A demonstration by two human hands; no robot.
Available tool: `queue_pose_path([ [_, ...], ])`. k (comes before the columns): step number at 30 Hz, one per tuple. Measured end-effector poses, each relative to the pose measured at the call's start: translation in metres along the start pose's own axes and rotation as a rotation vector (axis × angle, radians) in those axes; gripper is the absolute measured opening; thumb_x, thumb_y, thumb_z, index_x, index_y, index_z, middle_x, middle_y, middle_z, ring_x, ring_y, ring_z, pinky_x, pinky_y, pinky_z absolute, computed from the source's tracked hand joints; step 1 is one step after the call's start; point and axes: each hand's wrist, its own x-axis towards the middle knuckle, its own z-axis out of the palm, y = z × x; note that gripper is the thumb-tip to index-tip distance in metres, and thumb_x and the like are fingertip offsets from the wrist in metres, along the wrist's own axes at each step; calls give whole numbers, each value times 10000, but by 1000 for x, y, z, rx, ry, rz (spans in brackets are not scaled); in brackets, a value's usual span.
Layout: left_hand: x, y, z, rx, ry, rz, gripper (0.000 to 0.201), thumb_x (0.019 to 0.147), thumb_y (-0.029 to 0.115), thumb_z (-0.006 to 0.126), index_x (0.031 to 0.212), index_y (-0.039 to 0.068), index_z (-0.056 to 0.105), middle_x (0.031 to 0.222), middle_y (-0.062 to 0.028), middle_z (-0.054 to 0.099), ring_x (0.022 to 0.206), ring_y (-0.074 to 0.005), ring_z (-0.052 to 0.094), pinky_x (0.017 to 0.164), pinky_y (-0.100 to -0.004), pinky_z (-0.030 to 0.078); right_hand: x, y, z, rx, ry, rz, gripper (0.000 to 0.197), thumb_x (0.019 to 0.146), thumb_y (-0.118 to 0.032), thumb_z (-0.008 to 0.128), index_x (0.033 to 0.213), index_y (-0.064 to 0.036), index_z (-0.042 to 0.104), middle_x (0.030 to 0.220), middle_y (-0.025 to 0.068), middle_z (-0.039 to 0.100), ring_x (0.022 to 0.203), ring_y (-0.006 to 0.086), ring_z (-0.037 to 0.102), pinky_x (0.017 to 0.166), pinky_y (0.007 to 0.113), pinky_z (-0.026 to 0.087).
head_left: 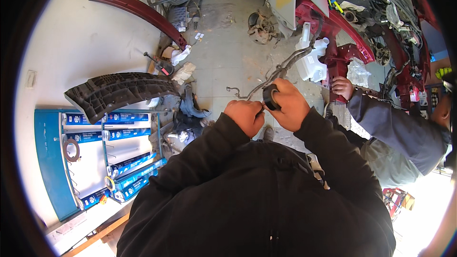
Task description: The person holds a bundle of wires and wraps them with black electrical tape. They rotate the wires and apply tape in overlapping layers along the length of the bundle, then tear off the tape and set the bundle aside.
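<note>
A dark wiring harness (295, 57) runs from the red car body down to my hands, and one branch with a small connector (232, 89) sticks out to the left. My left hand (245, 115) is closed, its fingers pinching the harness near its lower end. Right beside it, my right hand (290, 107) grips a roll of black tape (271, 97) against the harness. The exact spot where tape meets wire is hidden by my fingers.
A co-worker's hand (342, 88) rests on the red car body (338, 69) at right, near a white plastic reservoir (313, 59). At left are a black plastic liner (124, 93), a red trim strip (138, 12) and a blue rack (47, 157) of boxes. Parts litter the floor.
</note>
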Motion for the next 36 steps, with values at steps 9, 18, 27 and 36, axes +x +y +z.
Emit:
queue_pose_path([
  [9,-4,16,15,549,177,78,127,859,207,732,872,84,702,707,-89,681,702,-314,677,724,-490,511,40,19,7,-207,-342,45,194,856,-147,805,1003,-46,730,1080,195,601,916,422,711,788,534,585],
  [18,-13,28,23,329,295,-144,219,867,200,762,1048,80,729,743,-76,714,705,-330,701,716,-449,524,76,55,4,-104,-360,218,440,914,-371,803,1021,45,704,1069,252,622,994,484,652,866,534,547],
  [27,-6,1,21,-1033,-65,-618,319,963,114,759,1241,-26,688,787,-24,664,696,-102,627,649,-302,524,-32,42,-1,580,-348,607,346,986,-336,813,1107,-12,792,967,93,693,884,247,687,789,392,548],
  [36,-3,17,32,-1093,-43,-553,573,974,4,616,1534,-46,504,874,-44,671,697,-122,624,656,-290,517,-47,28,23,1453,-238,975,289,1044,-285,769,1209,-48,763,1037,25,719,913,145,635,714,329,549],
])
